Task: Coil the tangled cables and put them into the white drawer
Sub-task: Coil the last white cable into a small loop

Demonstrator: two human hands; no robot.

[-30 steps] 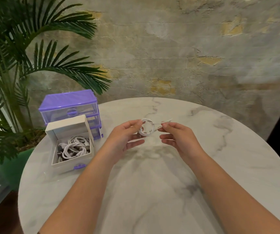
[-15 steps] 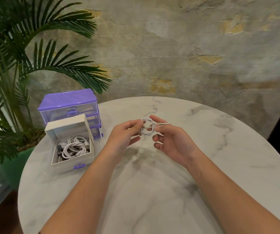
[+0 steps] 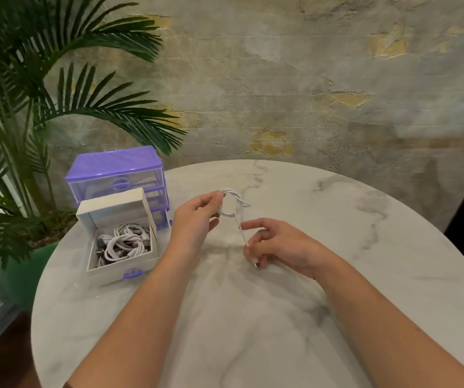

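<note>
A small coil of white cable [image 3: 232, 204] hangs above the round marble table [image 3: 337, 275]. My left hand [image 3: 197, 219] pinches the coil's left side between thumb and fingers. From the coil a straight tail runs down and right to my right hand [image 3: 275, 245], which grips the tail near its plug end, fingers curled. The white drawer [image 3: 121, 264] sits pulled out at the left of the table, and several coiled white cables [image 3: 121, 243] lie inside it.
A purple and clear drawer unit [image 3: 118, 175] stands behind the white drawer at the table's left edge. A palm plant [image 3: 29, 107] in a green pot fills the left side. A rough plaster wall lies beyond the table.
My right hand has moved down and toward me, away from the coil, drawing the cable's tail out straight. My left hand keeps holding the coil in about the same place.
</note>
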